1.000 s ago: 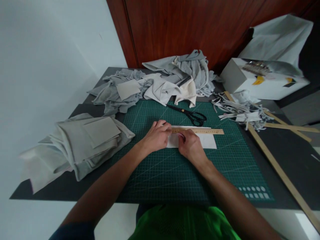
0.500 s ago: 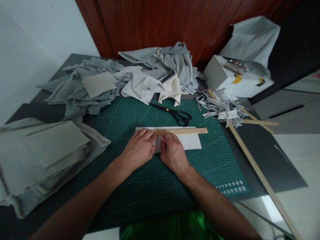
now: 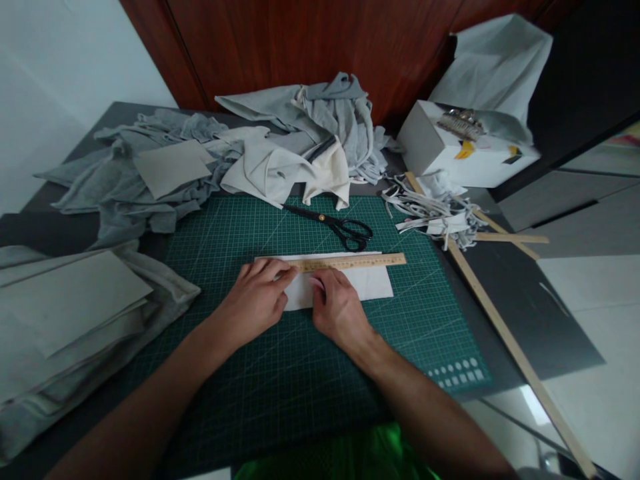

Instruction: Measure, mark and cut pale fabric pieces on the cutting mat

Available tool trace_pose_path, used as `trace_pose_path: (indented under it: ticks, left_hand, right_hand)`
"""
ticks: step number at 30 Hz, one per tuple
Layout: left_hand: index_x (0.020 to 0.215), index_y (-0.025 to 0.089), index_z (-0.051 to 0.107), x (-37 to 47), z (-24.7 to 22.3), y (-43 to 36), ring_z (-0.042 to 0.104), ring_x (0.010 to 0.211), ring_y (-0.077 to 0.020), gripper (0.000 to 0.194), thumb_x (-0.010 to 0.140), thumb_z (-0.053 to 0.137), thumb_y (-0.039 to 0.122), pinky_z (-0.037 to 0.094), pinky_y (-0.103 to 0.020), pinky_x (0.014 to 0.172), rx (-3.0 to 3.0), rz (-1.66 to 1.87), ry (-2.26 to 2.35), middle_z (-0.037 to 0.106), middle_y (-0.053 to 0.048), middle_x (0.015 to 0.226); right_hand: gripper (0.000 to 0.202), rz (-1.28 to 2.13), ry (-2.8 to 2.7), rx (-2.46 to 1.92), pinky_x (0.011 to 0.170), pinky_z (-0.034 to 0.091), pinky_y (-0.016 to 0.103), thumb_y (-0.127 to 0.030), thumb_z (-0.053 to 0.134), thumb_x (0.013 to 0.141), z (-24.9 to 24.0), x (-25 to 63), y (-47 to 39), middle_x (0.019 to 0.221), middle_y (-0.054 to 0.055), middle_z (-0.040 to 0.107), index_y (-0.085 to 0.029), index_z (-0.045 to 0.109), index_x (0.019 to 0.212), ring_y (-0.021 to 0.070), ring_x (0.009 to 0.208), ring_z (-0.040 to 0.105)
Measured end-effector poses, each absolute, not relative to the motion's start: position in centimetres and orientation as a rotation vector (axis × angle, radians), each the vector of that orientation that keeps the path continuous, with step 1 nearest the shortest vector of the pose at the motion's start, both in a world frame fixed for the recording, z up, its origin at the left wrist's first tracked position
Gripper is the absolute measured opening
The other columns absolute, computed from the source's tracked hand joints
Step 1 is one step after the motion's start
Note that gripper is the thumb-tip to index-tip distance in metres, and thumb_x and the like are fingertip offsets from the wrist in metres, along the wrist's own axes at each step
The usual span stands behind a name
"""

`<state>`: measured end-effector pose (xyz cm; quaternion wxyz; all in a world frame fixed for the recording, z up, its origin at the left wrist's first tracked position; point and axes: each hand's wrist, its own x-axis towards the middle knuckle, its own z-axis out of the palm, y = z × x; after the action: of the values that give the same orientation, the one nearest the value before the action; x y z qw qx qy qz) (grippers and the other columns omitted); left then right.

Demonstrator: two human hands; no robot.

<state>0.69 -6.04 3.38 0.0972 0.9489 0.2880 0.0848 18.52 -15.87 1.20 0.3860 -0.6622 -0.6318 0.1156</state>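
A wooden ruler (image 3: 370,261) lies along the upper part of a folded white cloth (image 3: 375,283) on the green cutting mat (image 3: 240,393). My left hand (image 3: 257,293) presses down over the ruler's left end, fingers laid out on it and thumb spread toward the cloth. Just below the ruler, my right hand (image 3: 343,303) is closed, pinching a thin pale pink piece (image 3: 317,283) between thumb and fingers; most of that piece is hidden. Black-handled scissors (image 3: 345,230) rest on the mat beyond the ruler.
Grey and cream fabric piles (image 3: 280,160) line the back. Stacked cloth with pale card sheets (image 3: 85,300) sits at left. To the right are cloth strips (image 3: 435,213), long wooden sticks (image 3: 500,327) and a white box (image 3: 450,153).
My left hand has shifted left along the ruler, away from my right hand, baring more white cloth between them. The whole view has shifted slightly. My right hand still pinches the pale pink piece.
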Motion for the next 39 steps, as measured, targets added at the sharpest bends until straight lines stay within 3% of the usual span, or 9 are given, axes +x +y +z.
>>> trace_pose_path:
  ticks: [30, 39]
  left_hand:
    - [0.137, 0.019, 0.067, 0.46, 3.31, -6.09, 0.054, 0.122, -0.0314, 0.051, 0.089, 0.051, 0.01, 0.046, -0.047, 0.097, 2.798, 0.331, 0.822, 0.062, -0.013, 0.132]
    - [0.135, 0.026, 0.07, 0.44, 3.71, -5.98, 0.051, 0.118, -0.0328, 0.054, 0.086, 0.055, 0.01, 0.044, -0.05, 0.096, 2.733, 0.31, 0.914, 0.061, -0.012, 0.127]
  right_hand:
    - [0.02, 0.263, -1.627, -1.663, 0.09, 0.057, 0.048, -0.01, 0.045, 0.097, 1.18, 18.46, -15.79, 0.099, 0.014, 0.069, -0.015, 0.062, 0.105, 0.0268, 0.097, 0.064]
    - [0.018, 0.263, -1.621, -1.671, 0.09, 0.058, 0.048, -0.01, 0.047, 0.096, 1.14, 18.5, -15.83, 0.1, 0.014, 0.069, -0.016, 0.062, 0.105, 0.0273, 0.098, 0.065]
